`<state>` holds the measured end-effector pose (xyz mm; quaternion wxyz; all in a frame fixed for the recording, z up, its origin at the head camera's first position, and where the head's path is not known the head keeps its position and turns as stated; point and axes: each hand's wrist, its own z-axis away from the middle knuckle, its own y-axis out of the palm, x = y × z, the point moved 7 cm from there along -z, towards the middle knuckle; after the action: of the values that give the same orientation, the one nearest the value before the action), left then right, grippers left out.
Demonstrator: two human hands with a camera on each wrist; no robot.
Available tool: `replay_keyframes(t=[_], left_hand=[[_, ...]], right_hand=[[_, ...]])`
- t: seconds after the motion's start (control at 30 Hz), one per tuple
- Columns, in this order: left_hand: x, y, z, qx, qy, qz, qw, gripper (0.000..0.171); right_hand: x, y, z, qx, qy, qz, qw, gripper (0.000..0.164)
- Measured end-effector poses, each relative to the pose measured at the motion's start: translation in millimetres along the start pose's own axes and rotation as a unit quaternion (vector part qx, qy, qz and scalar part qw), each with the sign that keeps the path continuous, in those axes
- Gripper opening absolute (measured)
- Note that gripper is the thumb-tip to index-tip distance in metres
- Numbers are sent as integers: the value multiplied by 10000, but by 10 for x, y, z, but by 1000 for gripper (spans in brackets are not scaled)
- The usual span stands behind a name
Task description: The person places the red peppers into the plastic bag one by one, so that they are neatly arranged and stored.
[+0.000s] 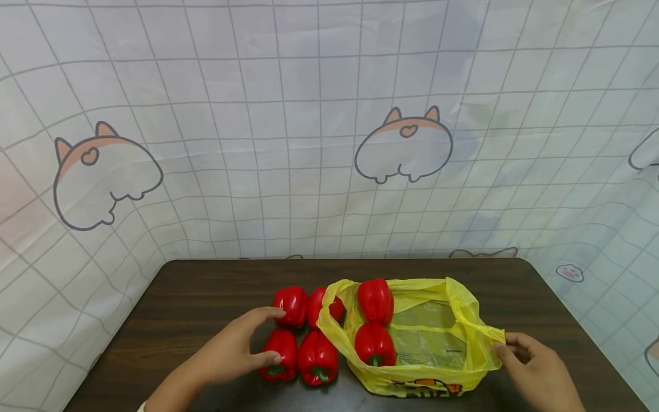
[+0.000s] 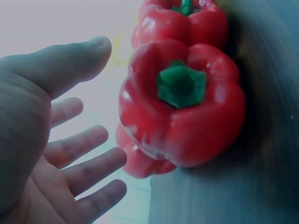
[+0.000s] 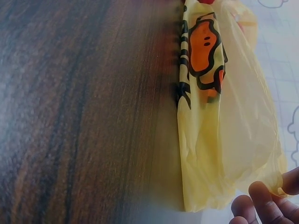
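On the far left and across the back hangs a white cloth (image 1: pixel 309 143) with a grey grid and cartoon animals. In front of it is a dark wood worktop (image 1: pixel 216 286).

The left hand (image 1: pixel 238 348) comes in palm toward the peppers, its fingers loosely spread and holding nothing, thumb wide apart from the rest. The head view has the thumb tip over the front left pepper (image 1: pixel 286 345) and a fingertip at the edge of the back left pepper (image 1: pixel 292 305); I cannot tell whether that fingertip touches. In the left wrist view there is a gap between thumb and nearest pepper.

Right of these stand the front right pepper (image 1: pixel 318 356), its green stem (image 1: pixel 321 375) toward the near edge, and the back right pepper (image 1: pixel 315 306), partly covered by the side of the bag. All four are red and sit close together on the worktop.

Next comes the yellow bag (image 1: pixel 376 382), its mouth wide. Inside, against its left part, are two more red ones: the inner front pepper (image 1: pixel 374 342) and, just behind, the inner back pepper (image 1: pixel 376 300). Black and orange print (image 1: pixel 429 386) marks the front wall.

At the bag's right end, the right hand (image 1: pixel 540 367) pinches the rim between thumb and curled fingers.
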<state>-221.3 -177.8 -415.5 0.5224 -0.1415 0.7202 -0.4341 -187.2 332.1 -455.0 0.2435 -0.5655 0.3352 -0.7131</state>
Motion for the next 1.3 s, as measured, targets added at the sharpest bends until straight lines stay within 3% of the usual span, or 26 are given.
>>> replay_keyframes(t=[0.37, 0.87, 1.3], left_hand=[[248, 51, 74, 430, -317, 635, 9966, 73], [363, 135, 93, 840, -227, 1014, 9910, 65], [392, 165, 98, 770, -117, 1183, 9899, 59]], right_hand=[[19, -2, 2, 37, -47, -13, 10000, 71], [4, 0, 11, 0, 30, 6, 10000, 72], [0, -7, 23, -72, 18, -23, 10000, 69]])
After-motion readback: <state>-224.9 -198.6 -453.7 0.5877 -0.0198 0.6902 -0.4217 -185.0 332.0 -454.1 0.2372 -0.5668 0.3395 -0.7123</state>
